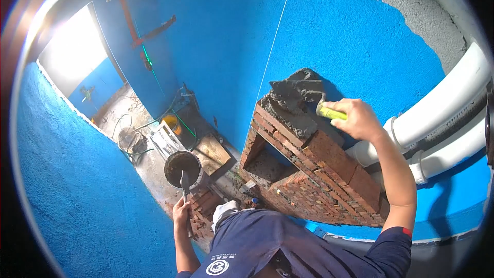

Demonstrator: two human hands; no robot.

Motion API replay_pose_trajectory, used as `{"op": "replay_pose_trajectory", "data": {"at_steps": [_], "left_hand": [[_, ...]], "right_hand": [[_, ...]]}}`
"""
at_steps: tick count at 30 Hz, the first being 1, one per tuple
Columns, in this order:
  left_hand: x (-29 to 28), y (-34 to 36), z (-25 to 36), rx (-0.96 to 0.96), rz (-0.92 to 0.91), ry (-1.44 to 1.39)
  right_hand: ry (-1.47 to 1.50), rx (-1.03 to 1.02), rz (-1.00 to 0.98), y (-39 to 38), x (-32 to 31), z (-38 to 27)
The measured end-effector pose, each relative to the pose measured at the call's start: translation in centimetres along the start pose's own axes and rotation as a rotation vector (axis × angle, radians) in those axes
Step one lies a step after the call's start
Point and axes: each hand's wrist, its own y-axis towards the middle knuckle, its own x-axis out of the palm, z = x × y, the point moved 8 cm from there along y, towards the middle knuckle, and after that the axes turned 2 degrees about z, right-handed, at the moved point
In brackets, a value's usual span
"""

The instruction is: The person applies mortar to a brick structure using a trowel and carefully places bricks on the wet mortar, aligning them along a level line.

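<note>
My right hand (358, 117) is wrapped round the yellow-green handle of a trowel (332, 112). Its metal blade lies against wet grey mortar (293, 116), which is spread along the top of a red brick wall (316, 193). Low on the left, my left hand (181, 213) grips a long-handled tool (185, 184) with a narrow grey head; its exact kind is unclear. The tool's head reaches over the rim of a round bucket (166, 167) with a dark inside.
Two thick white pipes (442, 95) run beside the wall's right end. A taut string (278, 28) rises from its corner. Loose bricks (203, 206), a wooden board (212, 153), a yellow bucket (172, 123) and hoses lie on the floor. A square opening (270, 162) pierces the brickwork.
</note>
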Motion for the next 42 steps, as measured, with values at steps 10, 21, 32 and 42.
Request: {"op": "replay_pose_trajectory", "data": {"at_steps": [10,21,32,42], "left_hand": [[10.0,1.4,11.0,0.094,-0.279,0.181],[11.8,3.4,9.2,0.038,-0.375,0.224],[15.7,6.9,9.6,-0.053,-0.508,0.300],[16.8,7.4,8.9,-0.087,-0.567,0.358]], "right_hand": [[-0.243,0.147,-0.032,3.8,1.8,2.5],[0.076,0.103,0.013,-1.2,-0.9,-1.0],[0.487,0.580,-0.502,3.9,2.2,-3.1],[0.348,0.681,-0.550,-2.0,0.3,-0.7]]}}
